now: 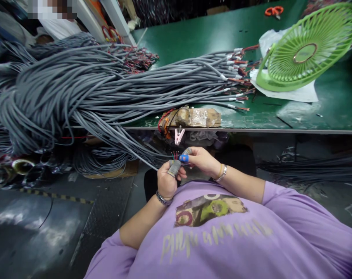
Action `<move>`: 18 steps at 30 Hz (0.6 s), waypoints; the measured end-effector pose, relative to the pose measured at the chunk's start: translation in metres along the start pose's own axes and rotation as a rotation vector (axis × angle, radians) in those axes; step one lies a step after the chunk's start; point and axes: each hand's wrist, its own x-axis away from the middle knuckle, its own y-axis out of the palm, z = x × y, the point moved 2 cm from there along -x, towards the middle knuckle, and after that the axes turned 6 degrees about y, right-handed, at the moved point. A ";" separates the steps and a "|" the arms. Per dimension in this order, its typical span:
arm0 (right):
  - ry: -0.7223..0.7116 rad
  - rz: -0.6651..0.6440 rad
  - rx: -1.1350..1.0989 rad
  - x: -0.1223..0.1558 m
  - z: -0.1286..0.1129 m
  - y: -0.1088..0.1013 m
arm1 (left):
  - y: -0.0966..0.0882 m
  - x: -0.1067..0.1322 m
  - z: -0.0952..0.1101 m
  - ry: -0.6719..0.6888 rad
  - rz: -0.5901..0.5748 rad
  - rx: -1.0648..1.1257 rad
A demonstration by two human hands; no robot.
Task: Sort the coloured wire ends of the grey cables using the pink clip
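My left hand (168, 179) is closed around the end of a grey cable (147, 162) just below the table edge; its thumb wears a grey finger cover. Thin coloured wires (175, 155), red and green among them, stick up from the cable end. My right hand (199, 159) pinches at those wire tips, with a blue cover on one fingertip and a grey one on another. Both hands are in front of my purple shirt, close together. The cable runs left toward the large grey bundle (77, 89).
A huge pile of grey cables lies across the green table (199, 35), stripped ends pointing right. A green fan (306, 48) stands at the right, orange scissors (274, 10) far back. A taped fixture (190, 117) and pink clip (178, 135) sit at the table edge. Another person is at the top left.
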 end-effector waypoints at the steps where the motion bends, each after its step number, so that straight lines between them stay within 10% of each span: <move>1: -0.001 0.003 -0.003 0.000 0.000 0.000 | 0.000 -0.001 0.001 0.000 0.006 0.011; 18: 0.022 -0.191 0.081 -0.010 -0.005 -0.023 | -0.004 -0.014 0.019 -0.020 0.044 0.135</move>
